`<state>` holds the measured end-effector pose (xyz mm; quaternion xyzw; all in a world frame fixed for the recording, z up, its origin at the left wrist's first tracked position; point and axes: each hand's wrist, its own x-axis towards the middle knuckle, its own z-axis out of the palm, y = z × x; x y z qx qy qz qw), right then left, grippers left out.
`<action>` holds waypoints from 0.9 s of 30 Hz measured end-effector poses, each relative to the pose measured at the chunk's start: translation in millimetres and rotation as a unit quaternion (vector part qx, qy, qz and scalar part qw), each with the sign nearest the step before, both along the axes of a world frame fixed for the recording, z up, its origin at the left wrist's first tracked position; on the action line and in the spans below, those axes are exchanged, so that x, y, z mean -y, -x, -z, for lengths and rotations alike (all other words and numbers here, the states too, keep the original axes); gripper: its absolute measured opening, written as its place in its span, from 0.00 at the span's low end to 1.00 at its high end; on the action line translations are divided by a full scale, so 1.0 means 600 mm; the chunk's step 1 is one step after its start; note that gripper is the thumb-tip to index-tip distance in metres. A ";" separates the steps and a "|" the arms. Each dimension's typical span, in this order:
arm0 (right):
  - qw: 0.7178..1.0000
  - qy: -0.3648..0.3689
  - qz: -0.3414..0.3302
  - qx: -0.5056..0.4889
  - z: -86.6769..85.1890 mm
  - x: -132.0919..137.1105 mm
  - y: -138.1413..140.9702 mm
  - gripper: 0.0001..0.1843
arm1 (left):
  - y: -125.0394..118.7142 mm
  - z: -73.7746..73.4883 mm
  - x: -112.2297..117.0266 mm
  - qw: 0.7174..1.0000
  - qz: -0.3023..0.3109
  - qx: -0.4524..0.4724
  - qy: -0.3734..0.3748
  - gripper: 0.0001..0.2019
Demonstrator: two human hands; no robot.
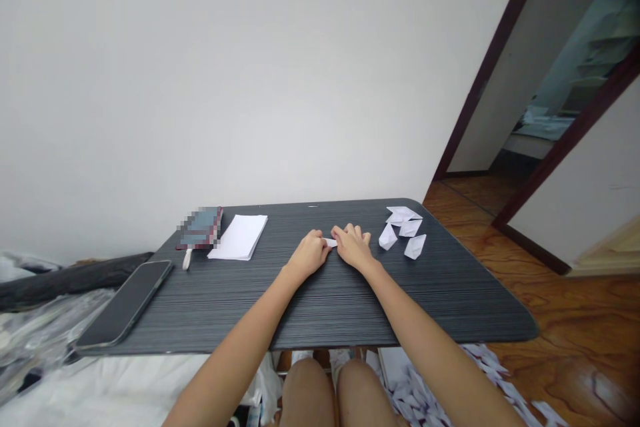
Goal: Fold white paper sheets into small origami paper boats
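My left hand (310,255) and my right hand (353,246) meet at the middle of a dark grey table (310,307). Both are closed on a small folded piece of white paper (331,242), of which only a sliver shows between them. The fingers press it down against the tabletop. Just right of my right hand lie several folded white paper boats (404,229).
A stack of white paper sheets (240,237) lies at the back left of the table, beside a small dark booklet (201,227) with a white pen. A black phone (126,303) rests near the left edge. Paper scraps (480,373) litter the wooden floor at right.
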<state>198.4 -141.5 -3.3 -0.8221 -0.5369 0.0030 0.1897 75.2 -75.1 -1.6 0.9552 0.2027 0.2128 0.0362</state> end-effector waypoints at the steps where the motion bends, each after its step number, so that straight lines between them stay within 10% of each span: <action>1: 0.999 -0.029 0.009 -0.011 0.002 0.001 -0.003 0.14 | 0.001 0.000 0.001 1.000 -0.005 0.004 0.004 0.13; 8: 0.979 -0.119 -0.038 -0.161 0.008 0.006 -0.010 0.18 | 0.008 0.002 0.001 0.993 -0.038 0.092 0.067 0.14; 13: 0.980 -0.135 -0.072 -0.129 0.000 0.010 0.012 0.17 | 0.002 0.004 0.012 0.984 -0.052 0.127 0.109 0.10; 19: 0.973 -0.206 0.037 -0.094 -0.009 0.010 0.029 0.16 | -0.005 0.007 0.020 0.980 -0.074 0.156 0.101 0.09; 27: 0.971 -0.184 -0.036 -0.151 -0.013 0.012 0.034 0.11 | -0.006 0.005 0.021 0.973 -0.071 0.183 0.118 0.07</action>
